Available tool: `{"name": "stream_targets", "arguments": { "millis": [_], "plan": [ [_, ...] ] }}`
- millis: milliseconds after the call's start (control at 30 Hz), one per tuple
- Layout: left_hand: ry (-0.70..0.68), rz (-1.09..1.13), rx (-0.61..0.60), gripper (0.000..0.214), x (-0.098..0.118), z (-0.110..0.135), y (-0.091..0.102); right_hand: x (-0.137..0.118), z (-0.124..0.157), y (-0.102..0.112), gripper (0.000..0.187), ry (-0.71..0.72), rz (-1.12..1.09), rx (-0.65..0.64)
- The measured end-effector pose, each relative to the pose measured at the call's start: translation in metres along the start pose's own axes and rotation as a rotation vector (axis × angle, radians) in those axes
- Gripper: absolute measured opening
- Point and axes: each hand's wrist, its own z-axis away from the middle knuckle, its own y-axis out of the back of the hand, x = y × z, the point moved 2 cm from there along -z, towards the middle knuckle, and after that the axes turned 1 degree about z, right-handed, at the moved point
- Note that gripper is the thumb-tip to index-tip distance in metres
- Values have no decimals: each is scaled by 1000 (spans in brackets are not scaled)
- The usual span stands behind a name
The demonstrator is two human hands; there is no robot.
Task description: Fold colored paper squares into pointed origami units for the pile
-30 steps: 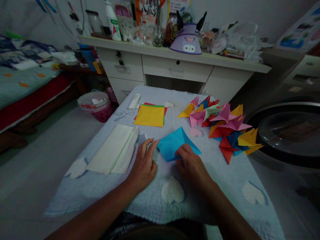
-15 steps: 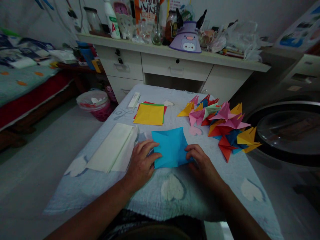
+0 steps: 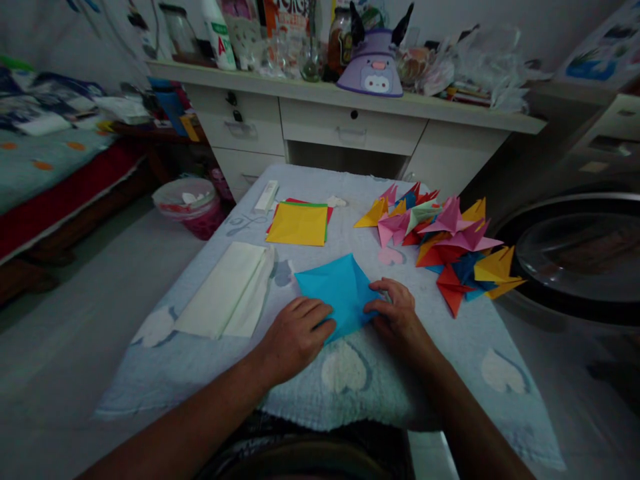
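A square sheet of blue origami paper (image 3: 335,287) with crease lines lies turned at an angle near the front of the cloth-covered table. My left hand (image 3: 303,330) is closed on its lower left edge, thumb and fingers together. At the right corner my right hand (image 3: 395,310) pinches the paper between thumb and fingers. Beyond the sheet sits a stack of coloured paper squares (image 3: 297,223), yellow on top with green and red edges showing. Several folded paper cranes (image 3: 450,233) in pink, yellow, red, blue and pale green are heaped to the right.
Folded whitish paper (image 3: 220,290) lies left on the tablecloth (image 3: 505,413), with a small white box (image 3: 267,196) behind it. A pink bin (image 3: 193,207) stands on the floor at left. A drawer desk (image 3: 320,120) is behind; a front-loading washing machine (image 3: 575,253) stands right.
The blue paper has turned, its top corner shifting left and its left corner dropping. My left hand has slid down and right along its edge. The view has tilted slightly.
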Motion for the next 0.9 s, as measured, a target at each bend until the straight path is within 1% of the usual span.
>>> {"name": "stream_targets", "arguments": {
  "millis": [100,167,333,400,467,567,700,900],
  "plan": [
    [19,-9,-5,19,0,0,-1,3,1,0,26,-17,12,33],
    [34,-18,-11,21,1,-3,0,5,1,1,24,-29,20,64],
    [44,-77,-76,18,4,-22,4,5,0,8,20,-94,64,176],
    [40,-102,-93,16,4,-27,3,6,0,9,19,-123,67,198],
    [18,-104,-113,14,4,-29,-1,6,1,9,21,-128,60,187],
    [-13,-75,-139,11,3,-24,-7,6,2,7,25,-106,57,133],
    [-1,-22,-150,8,-1,-17,-10,3,4,7,24,-73,62,104],
    [60,109,-56,11,-7,-15,-12,7,4,5,18,-67,41,151]
  ]
}}
